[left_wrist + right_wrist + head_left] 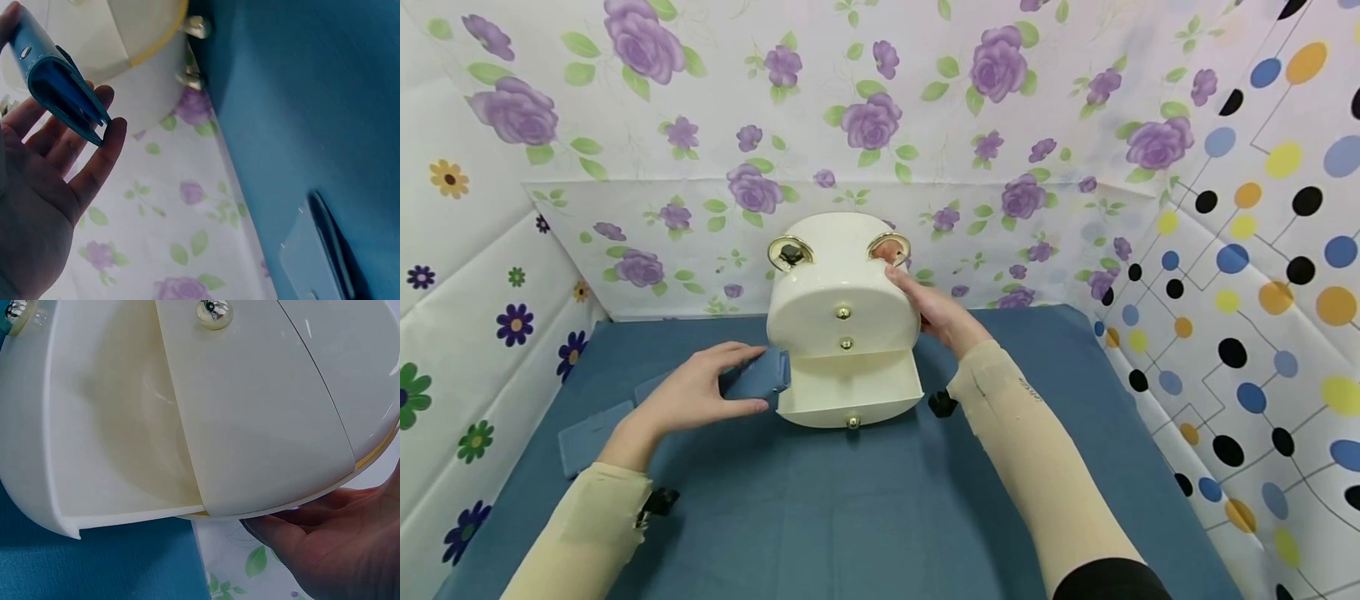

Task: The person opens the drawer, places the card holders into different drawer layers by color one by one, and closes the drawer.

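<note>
My left hand (696, 392) holds a folded blue wallet (760, 377) between thumb and fingers, just left of the white drawer box. Stitching and a metal snap show on the wallet (59, 75) in the left wrist view. The glossy white drawer box (842, 312) has gold knobs and two gold-rimmed round fittings. Its bottom drawer (850, 387) is pulled out, and no object shows inside. With my right hand (943, 317) I grip the box's right side, thumb near the upper front edge. The other right fingers are partly hidden behind the box.
On the blue cloth (865, 517) at the left lies a flat blue wallet-like piece (591, 437). Another blue piece (651, 386) is partly hidden by my left hand. Floral sheeting (700, 217) stands behind, with dotted sheeting (1247, 350) on the right.
</note>
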